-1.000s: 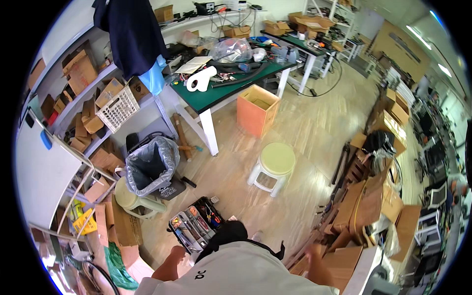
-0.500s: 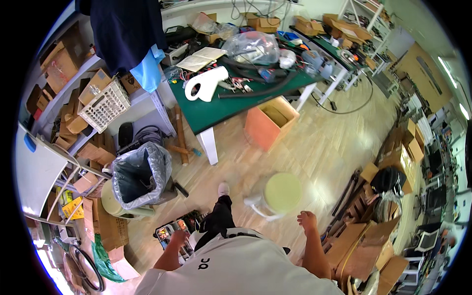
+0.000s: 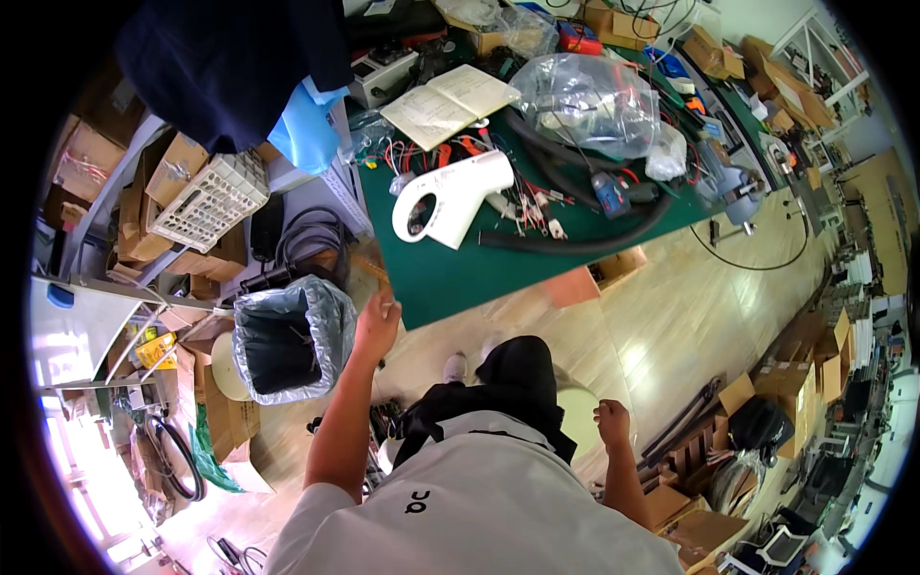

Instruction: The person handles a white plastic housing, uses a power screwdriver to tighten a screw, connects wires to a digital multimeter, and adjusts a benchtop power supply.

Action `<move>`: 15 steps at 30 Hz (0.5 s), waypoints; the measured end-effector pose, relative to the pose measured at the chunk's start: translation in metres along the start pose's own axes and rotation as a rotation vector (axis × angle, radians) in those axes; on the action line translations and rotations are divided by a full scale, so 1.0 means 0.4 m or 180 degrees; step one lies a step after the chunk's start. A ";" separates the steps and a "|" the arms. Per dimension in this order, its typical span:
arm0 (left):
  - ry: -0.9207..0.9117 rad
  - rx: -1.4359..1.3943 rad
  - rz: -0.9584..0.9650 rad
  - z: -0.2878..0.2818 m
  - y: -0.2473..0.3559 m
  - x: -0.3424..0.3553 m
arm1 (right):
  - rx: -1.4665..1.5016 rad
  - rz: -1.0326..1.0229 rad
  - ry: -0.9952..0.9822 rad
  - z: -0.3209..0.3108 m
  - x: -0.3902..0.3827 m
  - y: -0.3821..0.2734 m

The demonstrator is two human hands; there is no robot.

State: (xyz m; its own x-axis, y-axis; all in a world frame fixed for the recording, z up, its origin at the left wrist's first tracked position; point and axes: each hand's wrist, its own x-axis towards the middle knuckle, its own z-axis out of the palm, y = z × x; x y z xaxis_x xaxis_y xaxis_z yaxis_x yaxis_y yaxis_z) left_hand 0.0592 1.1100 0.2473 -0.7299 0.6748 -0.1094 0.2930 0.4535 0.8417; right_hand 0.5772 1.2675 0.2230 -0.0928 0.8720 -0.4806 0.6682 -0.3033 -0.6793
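My left hand (image 3: 379, 321) is raised beside the green-topped table's front corner (image 3: 431, 297), fingers loosely bent and apart, nothing visible in them; whether it touches the edge I cannot tell. My right hand (image 3: 609, 422) hangs over a pale green stool (image 3: 585, 422), fingers curled and empty. On the table lie a white moulded part with a round hole (image 3: 460, 192), an open notebook (image 3: 447, 103), a big clear plastic bag (image 3: 580, 105), black hoses (image 3: 565, 243), a blue power tool (image 3: 611, 195) and red-handled tools (image 3: 470, 146).
A lined bin (image 3: 287, 340) stands left of my legs. Shelves hold cartons and a white crate (image 3: 209, 203); dark clothing (image 3: 230, 57) hangs above. A wooden box (image 3: 565, 287) sits under the table. Cardboard (image 3: 786, 393) is piled along the right; a cable (image 3: 757, 268) lies on the floor.
I have stepped forward, so the table now fills the upper middle and the stool lies beside my legs. My left hand has risen toward the table corner; my right hand's fingers have curled.
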 end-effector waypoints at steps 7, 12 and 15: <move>0.1151 0.1290 0.0413 0.062 0.209 0.361 | -0.0409 -0.0998 -0.0355 -0.062 0.343 -0.321; 0.0669 0.1434 -0.0641 0.103 0.179 0.418 | -0.0472 -0.1751 -0.0757 -0.079 0.573 -0.421; 0.0693 0.1247 -0.0707 0.096 0.259 0.408 | -0.0644 -0.1494 -0.0786 -0.128 0.643 -0.503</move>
State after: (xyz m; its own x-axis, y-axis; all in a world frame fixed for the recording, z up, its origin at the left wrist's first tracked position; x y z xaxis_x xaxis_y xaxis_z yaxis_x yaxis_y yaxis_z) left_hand -0.0058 1.2894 0.2963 -0.9006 0.4189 -0.1155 0.2955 0.7852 0.5442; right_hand 0.4566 1.5724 0.2645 -0.5676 0.7726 -0.2846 0.6395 0.1960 -0.7433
